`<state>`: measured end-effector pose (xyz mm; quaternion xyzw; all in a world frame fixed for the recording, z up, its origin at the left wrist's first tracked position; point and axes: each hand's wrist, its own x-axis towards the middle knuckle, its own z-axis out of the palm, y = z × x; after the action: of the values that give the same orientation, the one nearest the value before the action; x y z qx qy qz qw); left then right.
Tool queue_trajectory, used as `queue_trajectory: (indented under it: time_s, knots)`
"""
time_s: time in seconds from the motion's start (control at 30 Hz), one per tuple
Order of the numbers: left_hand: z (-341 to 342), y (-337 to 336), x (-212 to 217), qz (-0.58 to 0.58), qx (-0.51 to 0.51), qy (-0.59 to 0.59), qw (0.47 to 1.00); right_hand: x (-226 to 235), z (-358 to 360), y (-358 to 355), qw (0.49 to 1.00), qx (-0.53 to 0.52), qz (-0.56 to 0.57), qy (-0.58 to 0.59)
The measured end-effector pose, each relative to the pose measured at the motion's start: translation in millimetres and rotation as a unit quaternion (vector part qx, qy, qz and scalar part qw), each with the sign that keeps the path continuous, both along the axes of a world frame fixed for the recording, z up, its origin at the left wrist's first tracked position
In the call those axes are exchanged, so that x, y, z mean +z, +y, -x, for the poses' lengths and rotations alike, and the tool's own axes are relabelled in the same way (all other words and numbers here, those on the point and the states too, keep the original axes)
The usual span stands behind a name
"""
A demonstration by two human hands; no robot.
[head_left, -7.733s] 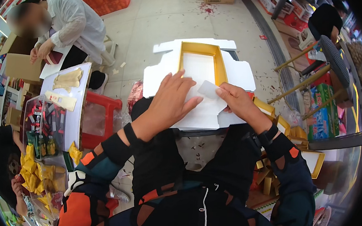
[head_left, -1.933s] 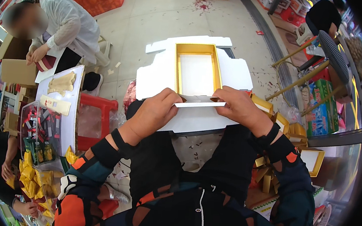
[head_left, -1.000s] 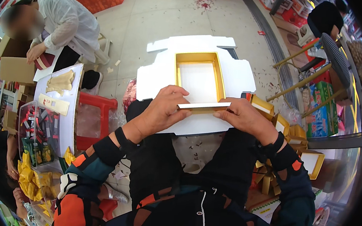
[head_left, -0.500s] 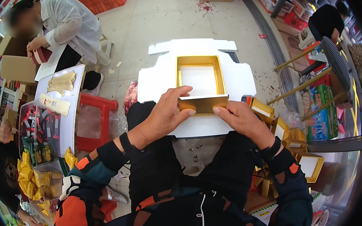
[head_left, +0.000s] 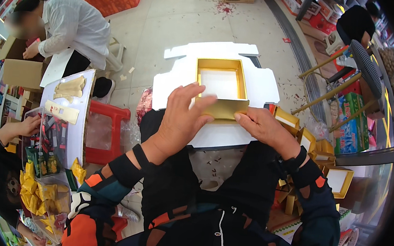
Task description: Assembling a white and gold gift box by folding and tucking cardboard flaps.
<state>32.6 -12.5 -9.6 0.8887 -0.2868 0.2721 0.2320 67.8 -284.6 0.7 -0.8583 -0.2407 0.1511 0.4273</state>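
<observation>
A gold-walled box (head_left: pixel 220 108) with a white inside sits on a flat piece of white cardboard (head_left: pixel 262 86) across my knees. The near wall of the box faces me. My right hand (head_left: pixel 265 129) grips the near right corner, its thumb pressed on the gold wall and its other fingers partly hidden. At the near left corner, my left hand (head_left: pixel 180 119) has its fingers raised and spread, slightly blurred; the thumb is close to the wall.
Several more gold boxes (head_left: pixel 338 180) are piled by my right leg. A red stool (head_left: pixel 122 135) and a table (head_left: pixel 77 135) with a clear bin (head_left: pixel 48 144) stand to my left. One person in a white shirt (head_left: pixel 76 23) works beyond it; another person's hand (head_left: pixel 29 126) reaches to the bin.
My left hand has lifted its fingers off the near wall and spread them. My right hand stays at its corner. At the left, another person's hand has come to the clear bin.
</observation>
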Motion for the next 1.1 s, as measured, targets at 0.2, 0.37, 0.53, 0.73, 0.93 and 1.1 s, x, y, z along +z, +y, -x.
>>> queue_trajectory:
  time_s: [0.2,0.37,0.53,0.73,0.93,1.1]
  knots:
    - [7.3,-3.5,12.6,-0.136,-0.048,-0.03,0.989,0.0,-1.1,0.2,1.0,-0.008,0.007,0.006]
    - [7.3,-7.1,8.9,-0.153,-0.049,-0.013,0.987,9.1,-2.1,2.7,0.998,-0.007,0.067,0.018]
    - [6.6,-8.0,7.3,-0.144,-0.051,-0.022,0.988,16.5,9.7,2.2,0.997,-0.043,0.065,-0.004]
    - [3.3,-7.1,6.4,-0.088,-0.065,0.027,0.994,25.1,17.5,-1.0,0.995,-0.087,0.042,-0.037]
    - [-1.3,-11.0,14.4,-0.066,-0.071,0.068,0.993,22.4,11.5,8.9,0.948,0.024,0.079,-0.308]
    - [0.3,-12.3,19.4,-0.131,-0.078,0.066,0.986,9.8,8.8,23.2,0.918,0.055,0.127,-0.371]
